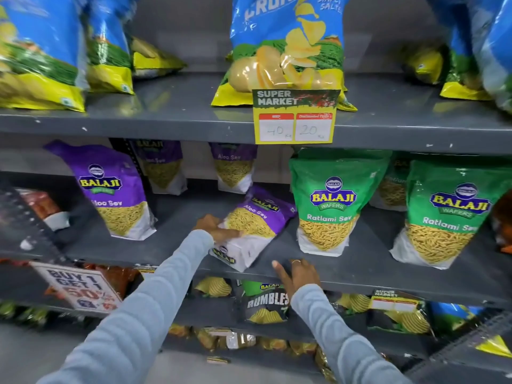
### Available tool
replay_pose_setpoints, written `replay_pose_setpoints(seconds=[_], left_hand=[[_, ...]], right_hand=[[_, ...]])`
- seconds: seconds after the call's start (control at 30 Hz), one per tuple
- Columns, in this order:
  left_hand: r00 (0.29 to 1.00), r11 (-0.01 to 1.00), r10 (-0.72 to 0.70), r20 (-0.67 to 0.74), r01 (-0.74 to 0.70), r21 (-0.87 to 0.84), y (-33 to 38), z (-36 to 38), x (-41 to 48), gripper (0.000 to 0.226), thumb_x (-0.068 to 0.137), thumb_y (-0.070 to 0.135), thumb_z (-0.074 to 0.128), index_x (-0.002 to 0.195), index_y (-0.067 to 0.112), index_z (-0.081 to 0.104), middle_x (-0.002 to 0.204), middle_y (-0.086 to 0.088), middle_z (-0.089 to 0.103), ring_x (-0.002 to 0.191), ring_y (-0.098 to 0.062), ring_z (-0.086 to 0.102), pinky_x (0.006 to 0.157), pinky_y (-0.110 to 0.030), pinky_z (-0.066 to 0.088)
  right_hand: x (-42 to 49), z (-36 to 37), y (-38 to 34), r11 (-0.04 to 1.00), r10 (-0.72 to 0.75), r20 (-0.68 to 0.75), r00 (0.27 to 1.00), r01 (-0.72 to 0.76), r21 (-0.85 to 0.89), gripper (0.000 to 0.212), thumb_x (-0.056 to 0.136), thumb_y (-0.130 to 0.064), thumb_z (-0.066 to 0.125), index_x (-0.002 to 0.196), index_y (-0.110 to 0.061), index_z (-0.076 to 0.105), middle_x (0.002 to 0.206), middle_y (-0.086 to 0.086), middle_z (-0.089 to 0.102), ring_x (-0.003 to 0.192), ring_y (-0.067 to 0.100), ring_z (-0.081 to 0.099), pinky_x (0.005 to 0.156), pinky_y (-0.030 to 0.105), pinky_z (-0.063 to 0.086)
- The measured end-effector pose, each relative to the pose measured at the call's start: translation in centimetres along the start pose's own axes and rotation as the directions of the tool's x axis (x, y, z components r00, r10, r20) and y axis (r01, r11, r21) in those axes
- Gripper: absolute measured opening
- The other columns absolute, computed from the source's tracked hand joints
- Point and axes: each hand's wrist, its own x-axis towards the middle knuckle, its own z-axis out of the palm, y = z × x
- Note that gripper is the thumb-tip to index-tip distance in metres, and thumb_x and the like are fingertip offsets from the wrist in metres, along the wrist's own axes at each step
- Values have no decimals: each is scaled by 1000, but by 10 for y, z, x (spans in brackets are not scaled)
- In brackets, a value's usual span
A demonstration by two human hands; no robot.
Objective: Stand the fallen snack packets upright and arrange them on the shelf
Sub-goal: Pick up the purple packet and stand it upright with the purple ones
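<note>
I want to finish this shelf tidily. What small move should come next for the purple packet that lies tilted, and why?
Probably the left hand should tip the tilted Aloo Sev packet upright onto its white base. It leans diagonally on the middle shelf while the neighbouring Ratlami Sev packet stands. The right hand, open at the shelf edge, could steady it.

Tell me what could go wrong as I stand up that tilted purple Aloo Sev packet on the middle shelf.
The tilted Aloo Sev packet overhangs the front lip of the middle shelf; only the left hand touches it, so it may slide off. The right hand rests on the shelf edge, not under the packet, so it may not catch a drop. Swinging the packet upright could bump the green Ratlami Sev packet close on its right.
</note>
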Motion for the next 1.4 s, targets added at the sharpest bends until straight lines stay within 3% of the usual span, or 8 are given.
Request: replay_pose_setpoints(seconds=[0.1,0.2,0.47,0.63,0.73,0.97,1.17,1.4], left_hand=[[993,978,-57,100,76,-196,-17,8,-12,48,67,35,83,102,12,60,104,-10,64,96,-27,61,87,-35,49],[962,880,-140,234,229,-416,-38,18,-24,39,60,32,86,77,12,57,72,-12,60,59,-24,58,61,-37,57],[933,708,-48,357,284,-647,-65,34,-65,36,70,8,81,102,4,65,95,-14,70,76,-26,68,58,-33,62],[976,638,38,216,143,-757,-78,43,-116,40,69,-5,78,105,11,68,104,-13,74,95,-32,70,88,-48,56],[990,625,99,99,15,-781,-86,43,-142,50,61,-2,84,106,15,70,107,-13,75,94,-28,72,83,-44,58],[975,567,198,-105,-201,-799,-90,37,-172,62,47,2,87,105,14,71,102,-11,77,87,-26,73,70,-32,61],[962,561,214,-168,-262,-785,-85,34,-161,59,53,-14,84,104,13,70,94,-1,79,84,-21,74,69,-26,60],[944,572,200,-264,-331,-750,-77,28,-135,59,55,-20,78,106,7,67,91,5,77,84,-14,71,73,-23,60]], right_hand=[[9,4,-14,959,98,27,995,-102,266,77,69,-81,31,68,-7,55,87,21,63,90,34,56,81,34,39],[14,3,-29,857,176,163,971,-232,460,58,77,-62,54,65,-6,48,80,15,53,78,28,50,73,29,33],[16,-11,-26,778,100,322,941,-276,564,27,71,-32,76,80,-8,65,63,0,56,54,12,50,53,22,43],[-12,-6,-2,528,-16,359,933,-297,795,46,59,3,81,102,-2,66,97,13,71,89,27,66,80,39,57],[-40,-11,7,492,-88,283,955,-205,846,53,48,-4,86,96,-19,68,108,9,71,101,27,67,90,45,53],[-76,-33,2,424,-198,155,968,-58,904,60,46,4,85,96,-23,65,91,-13,76,87,8,71,63,20,56],[-68,-36,-10,457,-175,116,978,-23,889,62,55,11,80,103,-22,60,105,-6,68,82,-1,69,66,18,57],[-43,-30,-26,413,-129,79,988,-19,910,62,52,18,77,97,-21,59,100,0,67,88,14,66,68,20,59]])
